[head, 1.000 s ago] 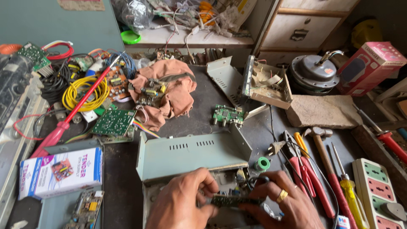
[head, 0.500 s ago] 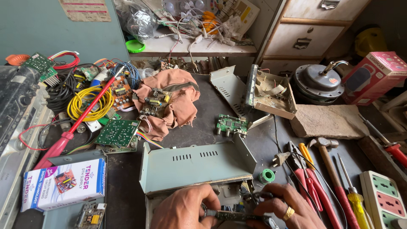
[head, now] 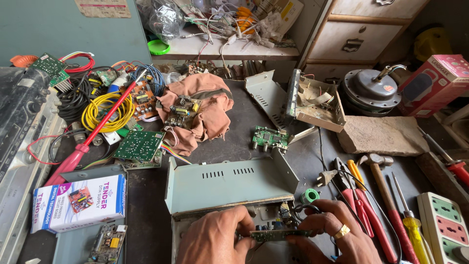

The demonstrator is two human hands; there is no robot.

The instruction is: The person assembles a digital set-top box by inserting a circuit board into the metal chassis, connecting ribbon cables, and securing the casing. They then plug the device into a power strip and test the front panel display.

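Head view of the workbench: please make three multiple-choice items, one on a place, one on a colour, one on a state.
1. Where does the hammer lie?
A. right of the grey metal cover
B. on the cloth
C. on the shelf

2. What colour is the wire coil?
A. blue
B. yellow
C. white

3. What holds the small circuit board?
A. left hand alone
B. nothing
C. left hand and right hand

Answers: 1 A, it lies among the tools at right. 2 B, its loops are yellow. 3 C, fingers grip both ends.
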